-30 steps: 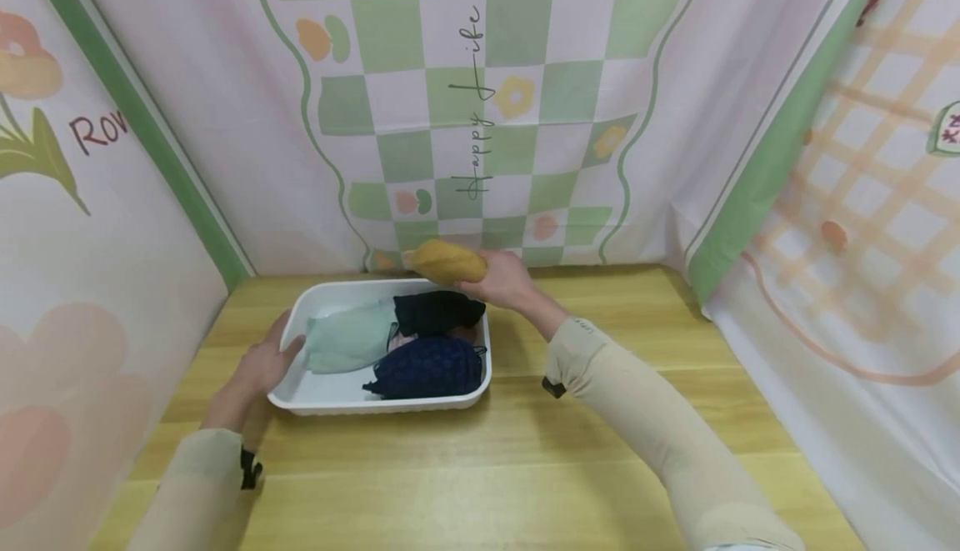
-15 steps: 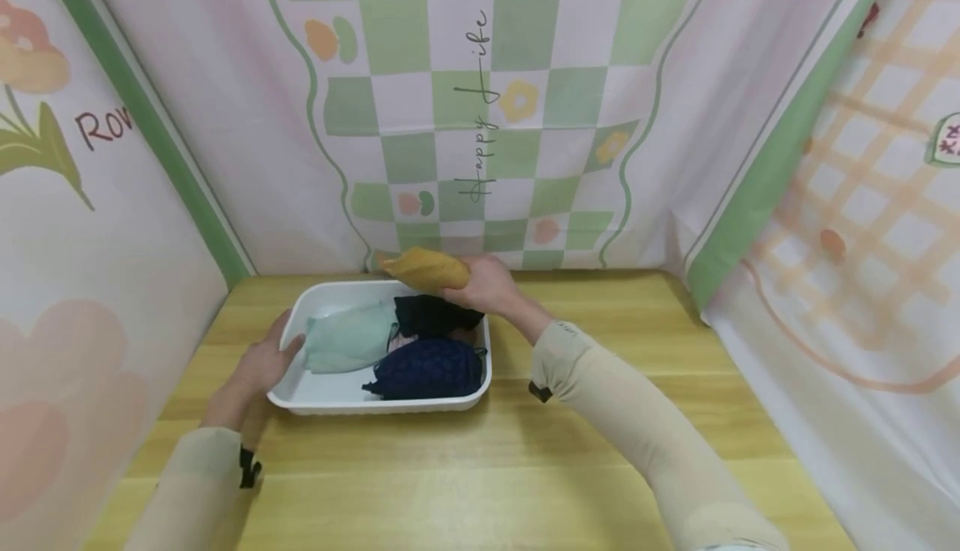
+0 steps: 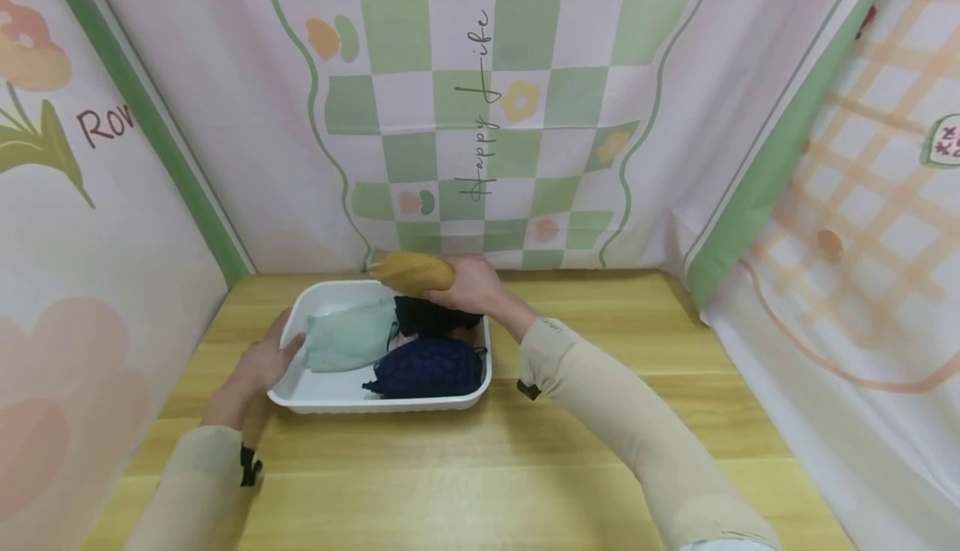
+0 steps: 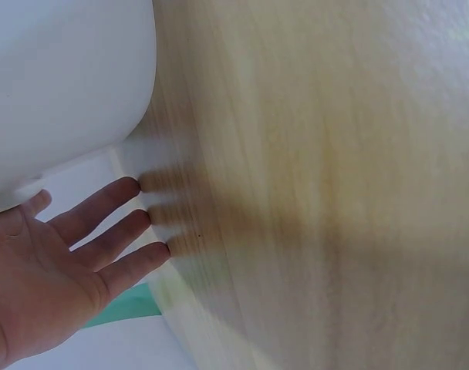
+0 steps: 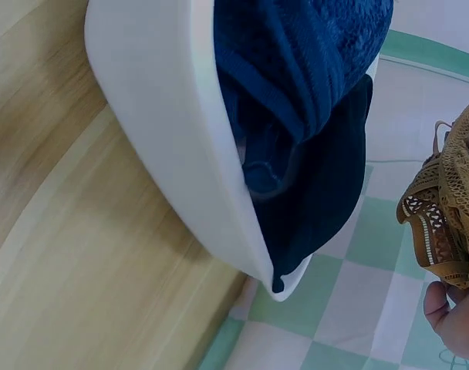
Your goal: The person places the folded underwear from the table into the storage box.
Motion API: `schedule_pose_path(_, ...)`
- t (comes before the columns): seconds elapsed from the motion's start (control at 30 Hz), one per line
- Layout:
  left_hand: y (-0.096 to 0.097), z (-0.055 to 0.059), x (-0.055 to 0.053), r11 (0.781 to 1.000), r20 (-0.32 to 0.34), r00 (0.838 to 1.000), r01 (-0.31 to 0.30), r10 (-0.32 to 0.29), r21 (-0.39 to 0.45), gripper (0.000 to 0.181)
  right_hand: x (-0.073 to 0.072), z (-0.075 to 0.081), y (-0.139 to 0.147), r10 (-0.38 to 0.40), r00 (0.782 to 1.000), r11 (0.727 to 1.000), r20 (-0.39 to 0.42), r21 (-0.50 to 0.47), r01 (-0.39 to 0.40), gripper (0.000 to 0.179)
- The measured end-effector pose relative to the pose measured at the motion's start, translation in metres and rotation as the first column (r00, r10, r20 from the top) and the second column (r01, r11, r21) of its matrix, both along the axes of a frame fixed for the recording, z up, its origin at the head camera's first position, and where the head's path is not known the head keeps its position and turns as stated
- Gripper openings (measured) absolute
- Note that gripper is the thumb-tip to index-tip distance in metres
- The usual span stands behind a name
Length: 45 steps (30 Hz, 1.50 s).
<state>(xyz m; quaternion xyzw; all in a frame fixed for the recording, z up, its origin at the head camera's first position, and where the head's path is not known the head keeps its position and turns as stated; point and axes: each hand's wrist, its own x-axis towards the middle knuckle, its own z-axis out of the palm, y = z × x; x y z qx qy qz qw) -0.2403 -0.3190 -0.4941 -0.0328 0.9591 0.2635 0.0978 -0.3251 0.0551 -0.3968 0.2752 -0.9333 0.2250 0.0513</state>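
My right hand [image 3: 471,283] holds a mustard lace bra [image 3: 411,272], folded into a bundle, above the back rim of a white plastic tray [image 3: 315,403]. Its lace band and a thin strap show in the right wrist view, where my hand is partly cut off. My left hand [image 3: 264,361] holds the tray's left end, thumb over the rim; in the left wrist view the other fingers [image 4: 115,235] stretch down outside it towards the table. In the tray lie a mint-green folded garment [image 3: 348,338], a black one [image 3: 427,315] partly behind my right hand, and a navy bra [image 3: 429,368].
The tray stands on a wood-grain table [image 3: 465,476], close to its back edge. Patterned curtains [image 3: 517,117] hang behind the table and along both sides. A bit of pinkish cloth [image 3: 401,341] shows between the garments.
My right hand has moved left with the mustard bra, from the tray's back right corner to above the middle of its back rim. The left hand and the tray have stayed put.
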Motion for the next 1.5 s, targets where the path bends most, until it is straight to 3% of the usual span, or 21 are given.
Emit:
schedule_pose_path(0.83, -0.002, 0.001, -0.003, 1.000, 0.021, 1.000, 0.001, -0.001, 0.012, 0.078, 0.003, -0.002, -0.029, 0.010, 0.999, 0.999, 0.032, 0.045, -0.011, 0.038)
schedule_pose_path(1.5, 0.000, 0.003, -0.002, 0.997, -0.002, 0.999, 0.048, -0.048, -0.053, 0.079, 0.003, 0.001, -0.030, 0.004, 0.999, 0.998, 0.033, 0.057, -0.006, 0.040)
